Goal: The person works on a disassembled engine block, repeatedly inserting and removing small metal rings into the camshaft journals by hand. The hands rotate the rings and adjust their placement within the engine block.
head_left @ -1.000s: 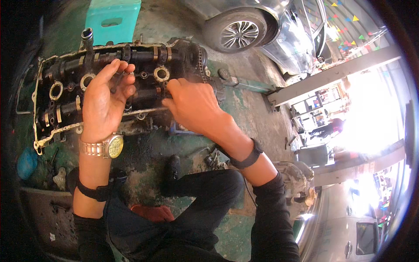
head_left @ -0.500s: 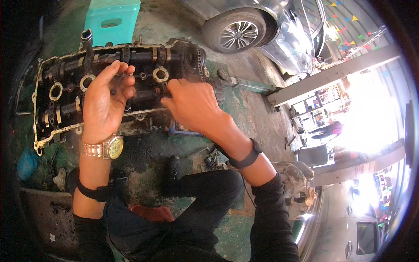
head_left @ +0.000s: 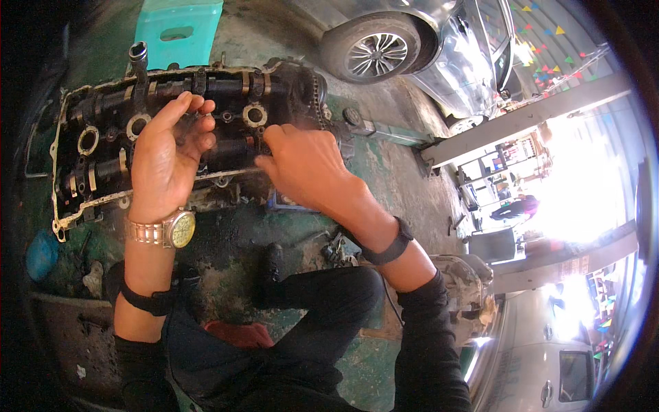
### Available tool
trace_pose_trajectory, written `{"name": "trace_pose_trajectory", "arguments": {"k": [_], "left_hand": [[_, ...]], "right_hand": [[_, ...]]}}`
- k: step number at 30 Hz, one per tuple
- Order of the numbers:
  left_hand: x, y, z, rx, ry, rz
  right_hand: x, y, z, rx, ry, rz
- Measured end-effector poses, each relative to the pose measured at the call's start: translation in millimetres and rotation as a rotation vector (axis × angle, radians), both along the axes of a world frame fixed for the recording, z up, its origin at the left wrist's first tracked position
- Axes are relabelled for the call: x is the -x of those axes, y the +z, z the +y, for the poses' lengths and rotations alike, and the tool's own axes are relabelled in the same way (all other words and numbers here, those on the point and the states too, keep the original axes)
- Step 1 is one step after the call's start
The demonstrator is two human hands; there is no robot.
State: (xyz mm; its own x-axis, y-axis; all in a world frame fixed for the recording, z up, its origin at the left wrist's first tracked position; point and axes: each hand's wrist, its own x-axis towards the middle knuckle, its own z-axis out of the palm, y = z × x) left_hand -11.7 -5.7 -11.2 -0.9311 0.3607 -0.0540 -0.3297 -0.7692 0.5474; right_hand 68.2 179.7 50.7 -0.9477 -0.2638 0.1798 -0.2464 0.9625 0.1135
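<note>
Engine lies uncovered, seemingly for reach, beneath a loosely open left hand and curled right hand, its grip hidden.

Oily, dark cylinder head lies crosswise, open-topped; pale rim; camshafts exposed.

No words or numbers can be read. The watch carries a yellowish dial whose marks are too small to make out. Well to the right of the watch and a little lower, a grey beam bears a pale patch, too blurred to read.
</note>
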Motion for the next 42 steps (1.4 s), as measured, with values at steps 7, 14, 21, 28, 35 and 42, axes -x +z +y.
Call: {"name": "trace_pose_trajectory", "arguments": {"k": [7, 14, 21, 28, 35, 42], "left_hand": [[-1.5, -0.6, 2.8, -0.007, -0.009, 0.011], [-1.5, 0.4, 0.6, 0.003, 0.008, -0.002], [-2.2, 1.7, 2.4, 0.002, -0.007, -0.006], [-3.7, 5.1, 1.4, 0.014, 0.010, -0.029], [-2.8, 4.1, 2.9, 0.002, -0.006, -0.020], [-3.2, 3.2, 1.3, 0.001, -0.004, -0.013]], "right_hand": [[3.6, -2.2, -0.5, 0.003, -0.076, -0.112], [-0.2, -2.1, 2.3, 0.033, 0.012, 0.057], [5.3, -0.5, -3.6, -0.011, -0.088, -0.117], [2.1, 0.4, -1.5, -0.032, -0.019, -0.005], [8.9, 2.6, -4.8, -0.010, -0.112, -0.199], [1.8, 1.0, -3.2, 0.017, -0.015, -0.002]]}}
